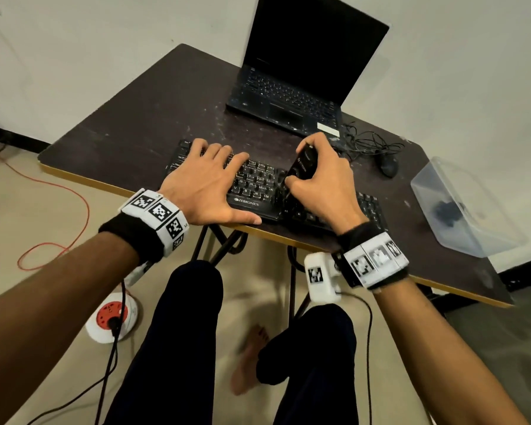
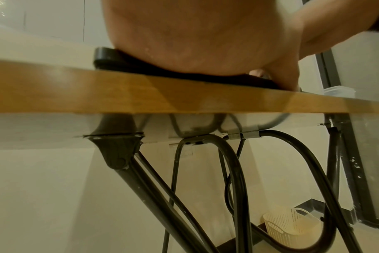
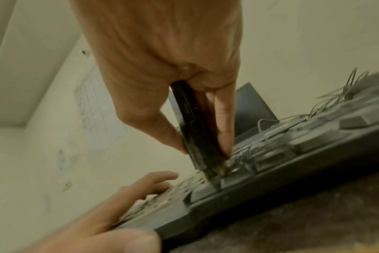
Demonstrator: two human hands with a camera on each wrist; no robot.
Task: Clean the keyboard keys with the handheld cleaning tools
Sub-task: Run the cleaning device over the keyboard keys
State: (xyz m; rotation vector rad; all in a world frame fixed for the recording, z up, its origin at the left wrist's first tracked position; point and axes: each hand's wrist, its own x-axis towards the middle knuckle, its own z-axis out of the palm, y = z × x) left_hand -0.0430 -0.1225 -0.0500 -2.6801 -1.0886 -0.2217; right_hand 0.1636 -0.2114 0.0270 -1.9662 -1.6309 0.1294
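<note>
Lying near the front edge of the dark table (image 1: 141, 118), the black keyboard (image 1: 258, 191) is pinned by the flat, spread left hand (image 1: 203, 182); the right hand (image 1: 319, 176) grips a black cleaning tool (image 1: 302, 164) upright on its keys.

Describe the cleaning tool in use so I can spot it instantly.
On the dark table, find the black keyboard at its near edge. The cleaning tool is the slim black handheld piece gripped by the right hand, standing tip-down on the keys.

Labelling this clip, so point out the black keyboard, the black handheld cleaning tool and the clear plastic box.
Black keyboard (image 1: 252, 204): head view, front edge.
Black handheld cleaning tool (image 1: 302, 165): head view, body.
Clear plastic box (image 1: 460, 182): head view, lid.
</note>
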